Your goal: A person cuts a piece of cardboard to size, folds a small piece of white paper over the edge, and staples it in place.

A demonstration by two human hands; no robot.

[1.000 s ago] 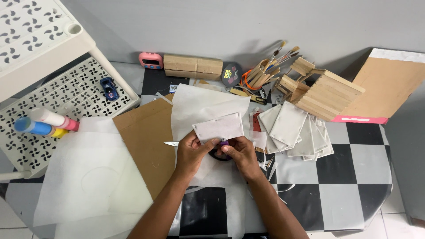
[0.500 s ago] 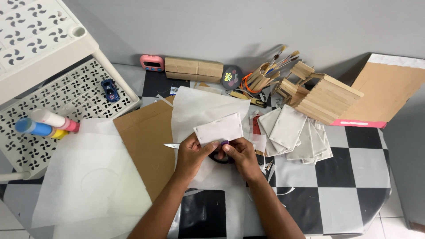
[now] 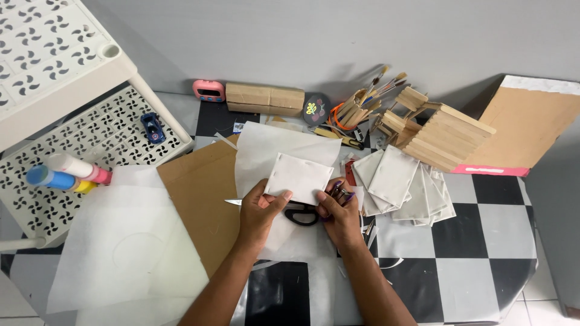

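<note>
Near the middle of the frame, the left hand (image 3: 261,211) is pinching the lower left corner of the white square (image 3: 298,177), and the right hand (image 3: 338,208) is pinching its lower right corner. The square is lying just above both hands, long side running left to right, over black scissors (image 3: 296,212). Farther up right, a pile of white squares (image 3: 402,187) is sitting beside wooden sticks (image 3: 438,136).

The paper square (image 3: 299,177) sits between the left grip (image 3: 258,212) and right grip (image 3: 338,211), over the scissors (image 3: 290,211) on the surface (image 3: 483,265). Right of the right grip lies a stack of squares (image 3: 402,187); behind it, a stick frame (image 3: 438,136) and brush holder (image 3: 353,111). Left of the left grip lies cardboard (image 3: 199,193), then a shelf rack (image 3: 78,151).
</note>
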